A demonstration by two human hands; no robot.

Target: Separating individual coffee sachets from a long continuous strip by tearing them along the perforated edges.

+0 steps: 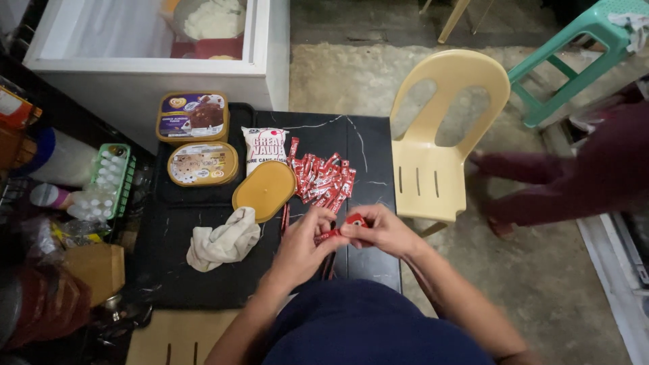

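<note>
The red sachet (341,228) sits pinched between my two hands, just above the near edge of the black counter (368,145), in front of my lap. My left hand (304,243) closes on its left end with the fingers curled narrow around it, and my right hand (382,230) grips the right end between thumb and forefinger, so both hands are shut on the same small packet. It looks to me like a tear at the top of the packet is the step in hand. To do it well I would keep the two grips close together, right beside the seal, and pull in opposite directions with a short twist instead of a long tug, holding the packet upright so nothing spills onto my lap.

Just beyond my hands lies the heap of matching red sachets (324,179), spread loosely across the counter. Touching that heap on its left is a yellow oval lid (265,190), and behind that a white sugar bag (263,145). A crumpled white cloth (224,240) lies near my left wrist. Two ice cream tubs (196,138) stand farther back on the left, before a white chest freezer (169,67). A cream plastic chair (433,135) stands right of the counter.
</note>
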